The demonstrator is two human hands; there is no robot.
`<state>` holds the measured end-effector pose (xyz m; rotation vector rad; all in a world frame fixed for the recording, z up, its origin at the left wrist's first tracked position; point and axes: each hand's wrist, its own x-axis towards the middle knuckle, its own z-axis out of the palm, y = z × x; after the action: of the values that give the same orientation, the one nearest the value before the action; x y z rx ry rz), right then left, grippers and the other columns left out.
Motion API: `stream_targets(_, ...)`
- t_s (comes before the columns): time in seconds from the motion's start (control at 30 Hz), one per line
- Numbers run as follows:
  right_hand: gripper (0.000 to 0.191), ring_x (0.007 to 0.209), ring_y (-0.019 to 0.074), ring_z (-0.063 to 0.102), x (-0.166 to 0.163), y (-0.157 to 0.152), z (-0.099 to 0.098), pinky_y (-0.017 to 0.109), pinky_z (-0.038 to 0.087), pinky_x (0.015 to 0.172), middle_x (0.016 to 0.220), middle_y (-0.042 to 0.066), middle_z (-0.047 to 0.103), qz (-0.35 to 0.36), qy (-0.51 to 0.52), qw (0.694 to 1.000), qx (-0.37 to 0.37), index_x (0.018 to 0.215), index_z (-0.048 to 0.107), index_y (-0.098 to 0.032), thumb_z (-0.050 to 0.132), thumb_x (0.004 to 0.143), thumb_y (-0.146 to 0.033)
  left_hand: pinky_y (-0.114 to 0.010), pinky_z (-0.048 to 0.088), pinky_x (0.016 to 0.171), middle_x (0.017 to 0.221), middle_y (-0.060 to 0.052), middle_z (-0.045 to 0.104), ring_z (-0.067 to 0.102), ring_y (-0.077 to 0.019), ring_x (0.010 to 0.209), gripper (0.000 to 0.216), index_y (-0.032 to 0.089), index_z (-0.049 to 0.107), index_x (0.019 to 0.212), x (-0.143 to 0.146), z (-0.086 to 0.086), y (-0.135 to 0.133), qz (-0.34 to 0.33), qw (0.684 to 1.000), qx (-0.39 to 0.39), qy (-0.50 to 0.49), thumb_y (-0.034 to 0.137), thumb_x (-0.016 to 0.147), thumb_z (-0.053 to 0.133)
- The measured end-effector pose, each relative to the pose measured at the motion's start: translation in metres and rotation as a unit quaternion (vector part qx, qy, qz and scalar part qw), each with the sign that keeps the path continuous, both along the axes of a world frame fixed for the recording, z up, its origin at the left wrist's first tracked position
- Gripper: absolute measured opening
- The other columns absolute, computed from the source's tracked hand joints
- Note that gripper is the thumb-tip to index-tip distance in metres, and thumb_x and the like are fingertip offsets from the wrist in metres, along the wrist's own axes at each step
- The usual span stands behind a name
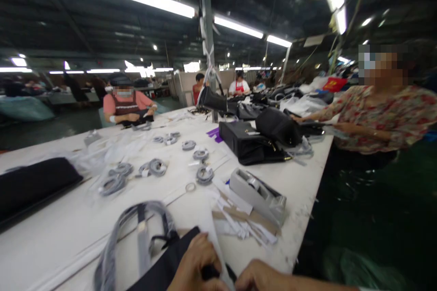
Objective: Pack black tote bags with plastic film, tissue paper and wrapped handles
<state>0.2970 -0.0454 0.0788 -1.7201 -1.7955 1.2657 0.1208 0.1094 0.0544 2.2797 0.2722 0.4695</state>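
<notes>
Head view is showing both hands right at the bottom edge. My left hand (196,266) is curling around the top of a black bag (160,273), fingers closed on it, and pinching a strip of white paper (213,241) against it. My right hand (259,278) is coming in just beside the left one, but whether it's gripping anything I honestly can't tell, it's cut off by the frame. The bag is lying on the white table (68,236) right in front of me, with its wrapped gray handles (136,232) looping up over the tabletop.

How far along? Looks early to me: the bag is lying flat, the paper is sitting half out, and plenty of loose paper strips (246,225) are waiting beside a gray tape dispenser (259,193).

Further out, rolls of gray strapping (153,167) are sitting loose or in clear plastic wraps. A finished-looking black handbag (252,148) is standing across the table, shut, so contents are hidden. A co-worker in a floral shirt (385,118) is reaching over on the right.
</notes>
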Motion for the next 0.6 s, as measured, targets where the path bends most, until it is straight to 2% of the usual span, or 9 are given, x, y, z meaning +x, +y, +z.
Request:
stream_targets(0.03,0.015,0.067,0.0125,0.058,-0.001,-0.001,-0.003,0.023,0.044,0.059,0.078,-0.002,0.064,0.006,0.013,1.000,-0.011,0.086,0.070,-0.012,0.061,0.088,-0.024,-0.047,0.041,0.104,0.074,-0.001,0.067,0.063,-0.0208,0.081,0.041,0.022,0.067,0.072,-0.001,0.000,-0.003,-0.002,1.000,-0.013,0.006,0.058,0.062,0.084)
stream_targets(0.07,0.016,0.059,0.0101,0.052,0.000,-0.001,-0.005,0.022,0.037,0.055,0.065,-0.004,0.058,0.014,0.023,0.999,-0.021,0.074,0.069,-0.011,0.058,0.085,-0.016,-0.048,0.037,0.107,0.074,-0.001,0.067,0.063,-0.0202,0.080,0.042,0.020,0.066,0.072,-0.002,0.000,-0.005,-0.006,1.000,-0.012,-0.006,0.058,0.062,0.083)
stream_targets(0.1,0.018,0.058,0.0092,0.048,0.001,-0.001,-0.005,0.022,0.033,0.055,0.060,-0.004,0.055,0.037,-0.002,0.999,0.003,0.072,0.069,-0.013,0.055,0.082,-0.011,-0.046,0.036,0.106,0.074,-0.001,0.068,0.062,-0.0196,0.081,0.042,0.020,0.066,0.072,-0.003,0.001,-0.006,-0.008,1.000,-0.009,-0.017,0.058,0.065,0.082)
stream_targets(0.17,0.018,0.061,0.0109,0.050,0.008,0.000,0.000,0.024,0.032,0.059,0.064,-0.002,0.060,0.089,-0.062,0.993,0.048,0.074,0.070,-0.015,0.053,0.080,-0.010,-0.042,0.035,0.104,0.073,-0.001,0.068,0.062,-0.0183,0.080,0.041,0.019,0.066,0.072,-0.004,0.003,-0.007,-0.014,1.000,-0.002,-0.022,0.057,0.068,0.080)
stream_targets(0.33,0.020,0.069,0.0170,0.061,0.027,0.001,0.023,0.027,0.037,0.064,0.077,0.007,0.070,0.184,-0.187,0.963,0.055,0.081,0.072,-0.019,0.053,0.086,-0.018,-0.034,0.038,0.096,0.075,-0.001,0.068,0.061,-0.0166,0.081,0.038,0.018,0.066,0.072,-0.004,0.009,-0.003,-0.017,1.000,0.008,-0.020,0.053,0.070,0.079)
stream_targets(0.4,0.018,0.074,0.0185,0.062,0.028,-0.001,0.026,0.028,0.039,0.068,0.079,0.008,0.070,0.174,-0.201,0.961,0.072,0.084,0.072,-0.019,0.054,0.086,-0.020,-0.032,0.040,0.088,0.074,-0.001,0.067,0.059,-0.0171,0.081,0.039,0.017,0.066,0.071,-0.005,0.010,0.000,-0.002,0.999,0.011,-0.032,0.054,0.069,0.079)
stream_targets(0.47,0.017,0.084,0.0198,0.063,0.024,-0.002,0.024,0.028,0.041,0.075,0.086,0.008,0.070,0.137,-0.166,0.972,0.097,0.089,0.071,-0.019,0.055,0.087,-0.023,-0.031,0.040,0.084,0.073,-0.002,0.066,0.057,-0.0173,0.079,0.040,0.017,0.065,0.070,-0.005,0.009,0.002,0.011,0.999,0.013,-0.037,0.055,0.070,0.078)
stream_targets(0.53,0.021,0.090,0.0197,0.062,0.018,-0.003,0.018,0.028,0.042,0.080,0.092,0.008,0.069,0.078,-0.101,0.986,0.104,0.096,0.072,-0.019,0.054,0.088,-0.024,-0.032,0.040,0.086,0.072,-0.001,0.065,0.057,-0.0168,0.078,0.041,0.017,0.064,0.069,-0.004,0.009,0.004,0.013,0.999,0.014,-0.039,0.055,0.071,0.077)
stream_targets(0.6,0.025,0.087,0.0186,0.061,0.011,-0.003,0.011,0.028,0.044,0.079,0.094,0.008,0.070,0.009,-0.033,0.997,0.064,0.102,0.073,-0.018,0.052,0.088,-0.023,-0.034,0.039,0.093,0.073,-0.001,0.065,0.058,-0.0163,0.078,0.041,0.017,0.064,0.070,-0.004,0.008,0.005,0.010,0.999,0.012,-0.042,0.056,0.071,0.076)
